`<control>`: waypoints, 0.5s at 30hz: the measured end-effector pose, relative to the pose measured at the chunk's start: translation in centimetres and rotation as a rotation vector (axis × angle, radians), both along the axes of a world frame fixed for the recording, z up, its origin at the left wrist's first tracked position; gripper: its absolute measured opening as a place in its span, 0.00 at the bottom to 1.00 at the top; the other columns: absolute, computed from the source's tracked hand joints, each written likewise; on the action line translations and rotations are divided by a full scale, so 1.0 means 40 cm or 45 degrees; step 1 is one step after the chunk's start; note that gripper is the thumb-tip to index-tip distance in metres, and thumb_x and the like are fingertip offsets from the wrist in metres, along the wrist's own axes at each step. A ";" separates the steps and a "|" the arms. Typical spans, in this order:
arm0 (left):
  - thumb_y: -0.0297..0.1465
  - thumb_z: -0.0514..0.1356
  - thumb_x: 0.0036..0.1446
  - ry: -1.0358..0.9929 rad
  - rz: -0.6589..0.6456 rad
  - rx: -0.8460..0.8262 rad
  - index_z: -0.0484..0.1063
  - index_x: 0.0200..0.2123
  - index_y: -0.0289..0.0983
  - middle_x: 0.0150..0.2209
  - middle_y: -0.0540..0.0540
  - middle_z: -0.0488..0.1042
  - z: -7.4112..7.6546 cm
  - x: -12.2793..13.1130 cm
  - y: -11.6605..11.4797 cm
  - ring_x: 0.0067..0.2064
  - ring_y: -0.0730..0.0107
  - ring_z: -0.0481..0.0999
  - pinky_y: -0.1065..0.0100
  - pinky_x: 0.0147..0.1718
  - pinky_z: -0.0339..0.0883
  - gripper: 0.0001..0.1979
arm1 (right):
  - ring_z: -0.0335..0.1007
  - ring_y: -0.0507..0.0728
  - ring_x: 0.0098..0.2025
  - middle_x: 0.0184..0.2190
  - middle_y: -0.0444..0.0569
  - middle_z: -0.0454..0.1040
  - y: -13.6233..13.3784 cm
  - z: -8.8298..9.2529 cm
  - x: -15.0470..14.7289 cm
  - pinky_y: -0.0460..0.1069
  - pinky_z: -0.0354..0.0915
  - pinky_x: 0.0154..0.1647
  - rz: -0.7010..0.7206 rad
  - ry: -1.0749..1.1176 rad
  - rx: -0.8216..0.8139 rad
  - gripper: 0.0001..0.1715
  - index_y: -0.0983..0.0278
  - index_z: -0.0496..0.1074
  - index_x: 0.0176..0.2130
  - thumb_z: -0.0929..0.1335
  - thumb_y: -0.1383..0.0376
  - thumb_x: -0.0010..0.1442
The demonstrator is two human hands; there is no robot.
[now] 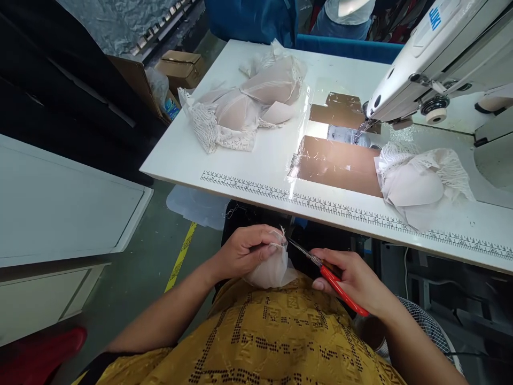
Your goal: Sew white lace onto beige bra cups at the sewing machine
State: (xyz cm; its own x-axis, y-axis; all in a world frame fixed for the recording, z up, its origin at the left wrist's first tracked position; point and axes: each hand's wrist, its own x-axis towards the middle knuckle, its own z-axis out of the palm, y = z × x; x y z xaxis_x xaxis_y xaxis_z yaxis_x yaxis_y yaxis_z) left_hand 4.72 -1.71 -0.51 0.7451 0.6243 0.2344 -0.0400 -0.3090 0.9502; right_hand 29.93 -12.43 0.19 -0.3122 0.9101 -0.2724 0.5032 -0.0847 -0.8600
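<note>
My left hand [252, 248] pinches a sheer white fabric piece [272, 270] above my lap, with a small frayed tip standing up at its top edge. In my right hand [350, 278] is a pair of red-handled scissors [339, 289]. Their narrow metal tips point left and lie close to the fabric's edge by my left fingers; whether the blades touch it I cannot tell. On the table, a beige lace-trimmed bra [240, 109] lies to the left. Another pale lace-trimmed cup piece [419, 179] rests at the right, near the sewing machine.
A white sewing machine [420, 59] stands at the right of the white table [240, 160], whose front edge carries a printed ruler. Brown tape patches [336, 160] lie around the needle plate. Cardboard boxes [180, 67] sit on the floor at the left. A wire basket [425, 326] is low at the right.
</note>
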 end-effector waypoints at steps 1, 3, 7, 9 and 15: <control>0.28 0.56 0.63 -0.001 0.017 0.007 0.75 0.40 0.34 0.40 0.39 0.78 0.000 -0.001 0.000 0.45 0.63 0.77 0.64 0.45 0.72 0.08 | 0.67 0.55 0.32 0.34 0.45 0.74 -0.002 0.000 0.001 0.46 0.65 0.32 0.003 0.004 -0.022 0.18 0.61 0.73 0.45 0.70 0.54 0.59; 0.28 0.57 0.63 -0.007 0.027 0.020 0.75 0.41 0.34 0.40 0.39 0.78 0.001 -0.004 0.001 0.44 0.64 0.78 0.64 0.44 0.73 0.08 | 0.66 0.54 0.31 0.32 0.44 0.73 -0.004 0.000 0.000 0.46 0.64 0.31 -0.004 0.016 -0.054 0.17 0.61 0.73 0.44 0.69 0.54 0.59; 0.26 0.57 0.62 0.006 0.003 0.062 0.75 0.40 0.35 0.39 0.40 0.78 0.001 -0.003 -0.003 0.43 0.65 0.78 0.66 0.43 0.72 0.08 | 0.66 0.54 0.31 0.32 0.44 0.73 0.009 -0.001 -0.016 0.46 0.63 0.31 0.020 0.022 -0.039 0.18 0.60 0.72 0.45 0.70 0.54 0.58; 0.25 0.57 0.62 0.020 -0.010 0.079 0.75 0.41 0.34 0.38 0.41 0.78 0.001 -0.001 -0.007 0.43 0.66 0.77 0.68 0.42 0.72 0.08 | 0.67 0.55 0.32 0.32 0.44 0.73 0.022 0.002 -0.030 0.47 0.63 0.32 0.032 0.023 0.005 0.19 0.60 0.72 0.47 0.71 0.55 0.57; 0.27 0.56 0.63 0.049 -0.029 0.051 0.76 0.39 0.34 0.36 0.41 0.77 0.008 0.006 -0.017 0.37 0.69 0.77 0.70 0.36 0.71 0.08 | 0.71 0.58 0.39 0.41 0.49 0.76 0.054 0.015 -0.064 0.49 0.66 0.39 0.035 0.012 0.156 0.25 0.59 0.71 0.51 0.73 0.55 0.55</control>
